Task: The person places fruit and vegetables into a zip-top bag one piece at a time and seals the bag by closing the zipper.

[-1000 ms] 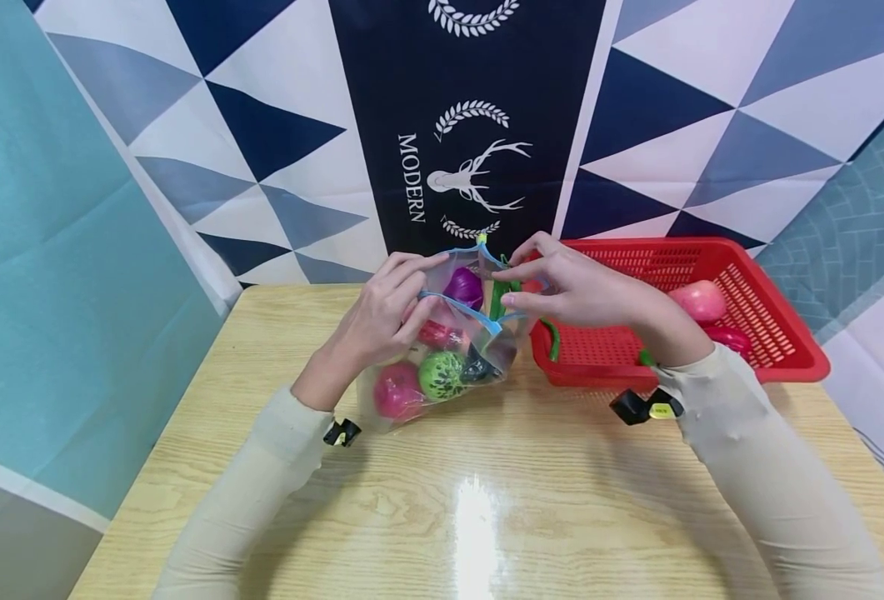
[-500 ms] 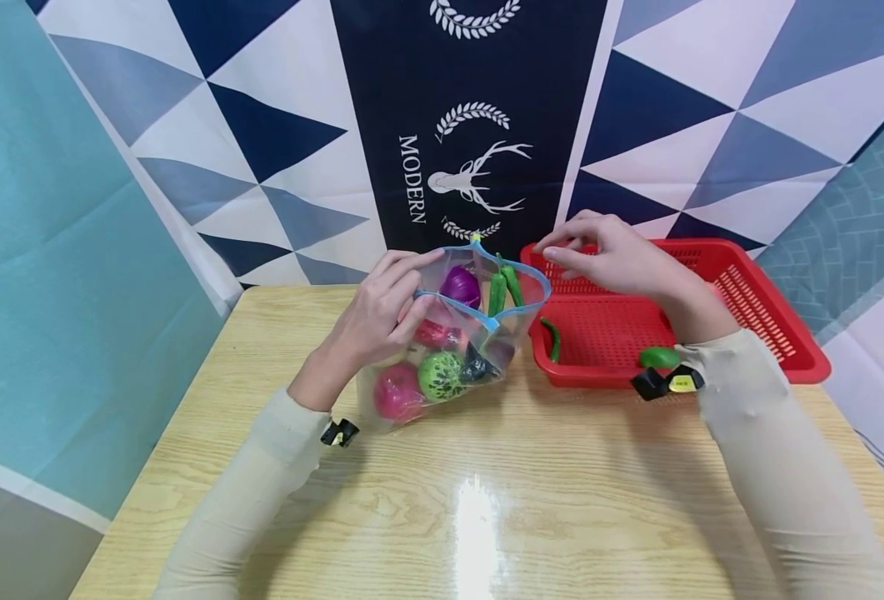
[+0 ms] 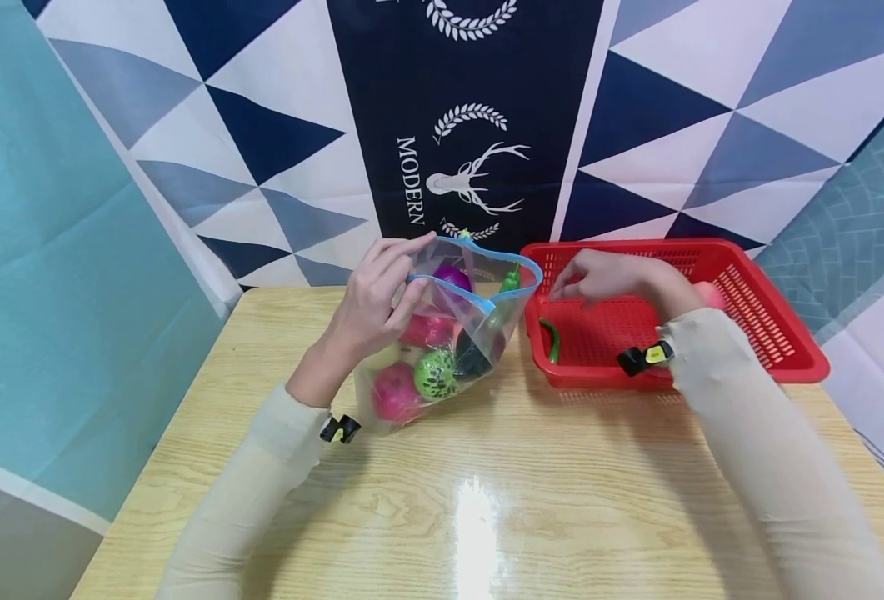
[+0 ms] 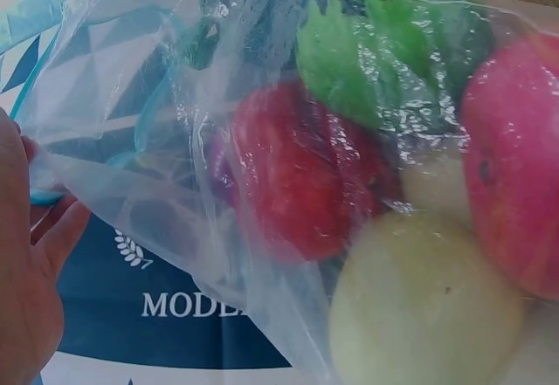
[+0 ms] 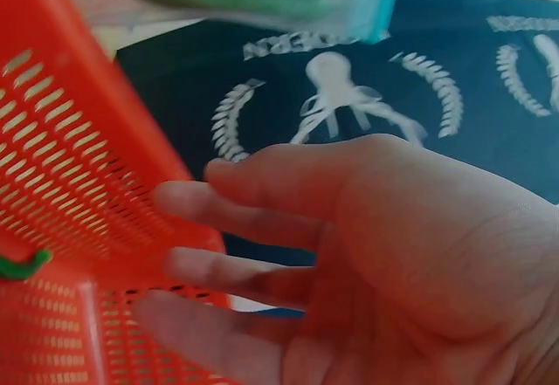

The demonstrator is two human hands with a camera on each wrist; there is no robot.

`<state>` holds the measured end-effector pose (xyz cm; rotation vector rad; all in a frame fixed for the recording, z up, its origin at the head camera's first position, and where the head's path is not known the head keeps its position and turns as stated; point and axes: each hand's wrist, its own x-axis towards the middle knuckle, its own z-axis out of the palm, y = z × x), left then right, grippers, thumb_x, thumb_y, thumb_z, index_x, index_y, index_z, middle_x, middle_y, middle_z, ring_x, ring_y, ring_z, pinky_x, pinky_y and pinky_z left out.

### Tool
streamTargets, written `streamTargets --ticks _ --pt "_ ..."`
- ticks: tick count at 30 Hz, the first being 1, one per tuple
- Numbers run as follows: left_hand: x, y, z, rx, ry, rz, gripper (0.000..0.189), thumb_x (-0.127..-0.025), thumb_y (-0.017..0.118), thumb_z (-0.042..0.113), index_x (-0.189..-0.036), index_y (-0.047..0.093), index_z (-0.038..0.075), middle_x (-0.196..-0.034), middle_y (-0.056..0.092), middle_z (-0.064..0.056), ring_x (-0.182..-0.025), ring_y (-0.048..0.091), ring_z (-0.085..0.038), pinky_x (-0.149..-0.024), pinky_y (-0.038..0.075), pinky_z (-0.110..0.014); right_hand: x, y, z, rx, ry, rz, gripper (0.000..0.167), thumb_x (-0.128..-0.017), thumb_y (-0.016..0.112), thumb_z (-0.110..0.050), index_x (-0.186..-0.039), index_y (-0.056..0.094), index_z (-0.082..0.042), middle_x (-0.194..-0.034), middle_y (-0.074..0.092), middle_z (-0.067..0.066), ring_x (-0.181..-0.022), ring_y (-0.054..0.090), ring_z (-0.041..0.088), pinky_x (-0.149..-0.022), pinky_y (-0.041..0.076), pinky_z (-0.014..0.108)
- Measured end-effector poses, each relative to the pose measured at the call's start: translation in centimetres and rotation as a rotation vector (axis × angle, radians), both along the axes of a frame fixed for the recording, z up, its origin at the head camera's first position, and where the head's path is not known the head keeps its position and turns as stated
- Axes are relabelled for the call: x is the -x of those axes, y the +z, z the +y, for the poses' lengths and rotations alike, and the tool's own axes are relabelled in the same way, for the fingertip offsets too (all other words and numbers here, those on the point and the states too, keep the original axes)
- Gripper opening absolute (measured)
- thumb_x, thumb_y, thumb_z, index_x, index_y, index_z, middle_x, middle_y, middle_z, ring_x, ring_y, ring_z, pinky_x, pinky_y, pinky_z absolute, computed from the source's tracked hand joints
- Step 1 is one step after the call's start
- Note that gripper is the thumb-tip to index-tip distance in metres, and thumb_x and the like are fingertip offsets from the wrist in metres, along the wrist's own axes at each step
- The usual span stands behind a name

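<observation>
My left hand [image 3: 374, 296] pinches the blue zip rim of a clear plastic bag [image 3: 479, 301], whose mouth gapes toward the right. Inside lie a pink-red round fruit [image 3: 397, 393], a green patterned ball-shaped piece [image 3: 434, 373], a dark piece [image 3: 473, 354], a purple onion-like piece [image 3: 452, 277] and green chili peppers [image 3: 511, 279]. A red piece [image 4: 301, 175] and a pale yellow-green round fruit [image 4: 428, 302] show in the left wrist view. Over the red basket [image 3: 790, 373], my right hand [image 3: 599, 277] reaches down with loosely bent fingers, holding nothing. Near its fingers lies a green chili pepper [image 3: 552, 342].
The basket stands right of the bag at the table's back edge. A pink fruit [image 3: 707, 294] lies in it, partly behind my right forearm. Behind the wooden table [image 3: 382, 508] hangs a patterned cloth [image 3: 292, 142].
My right hand has let go of the bag's rim and moved right, then down over the basket. The bag, still in my left hand, has tipped slightly left.
</observation>
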<state>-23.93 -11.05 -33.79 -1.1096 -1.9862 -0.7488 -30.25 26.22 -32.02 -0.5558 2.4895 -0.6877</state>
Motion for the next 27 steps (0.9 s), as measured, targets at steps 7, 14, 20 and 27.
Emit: streamTargets --ticks 7,14,20,27 --pt "-0.1 -0.6 -0.2 0.009 -0.003 -0.007 0.033 -0.111 0.052 0.016 -0.081 0.052 0.002 -0.148 0.073 -0.029 -0.128 0.069 -0.047 -0.095 0.063 -0.052 1.8 -2.1 -0.5 -0.067 -0.014 -0.228 0.039 -0.111 0.055 -0.011 -0.145 0.064 0.008 -0.155 0.061 0.032 -0.144 0.062 0.052 -0.117 0.061 0.057" --pt "-0.3 -1.1 -0.2 0.014 -0.013 -0.015 0.03 -0.107 0.054 0.011 -0.079 0.05 0.003 -0.149 0.072 -0.03 -0.126 0.07 -0.046 -0.099 0.064 -0.052 2.5 -3.8 -1.0 -0.077 -0.033 -0.336 0.044 -0.109 0.063 -0.018 -0.147 0.06 0.003 -0.156 0.057 0.027 -0.147 0.056 0.046 -0.124 0.055 0.058" --pt "-0.4 -1.4 -0.1 0.027 -0.015 -0.031 0.031 -0.106 0.057 0.009 -0.077 0.05 0.003 -0.15 0.072 -0.029 -0.128 0.069 -0.046 -0.104 0.062 -0.053 2.8 -4.9 -1.2 -0.086 -0.064 -0.368 0.05 -0.105 0.069 -0.019 -0.148 0.055 0.002 -0.156 0.058 0.027 -0.145 0.058 0.044 -0.124 0.056 0.056" --pt "-0.5 -1.5 0.0 0.037 -0.006 -0.058 0.031 -0.106 0.058 0.01 -0.077 0.051 0.004 -0.152 0.071 -0.028 -0.131 0.069 -0.045 -0.108 0.062 -0.054 3.0 -5.3 -1.2 -0.08 -0.069 -0.401 0.051 -0.106 0.069 -0.021 -0.15 0.054 0.001 -0.152 0.062 0.024 -0.138 0.066 0.04 -0.119 0.061 0.051"
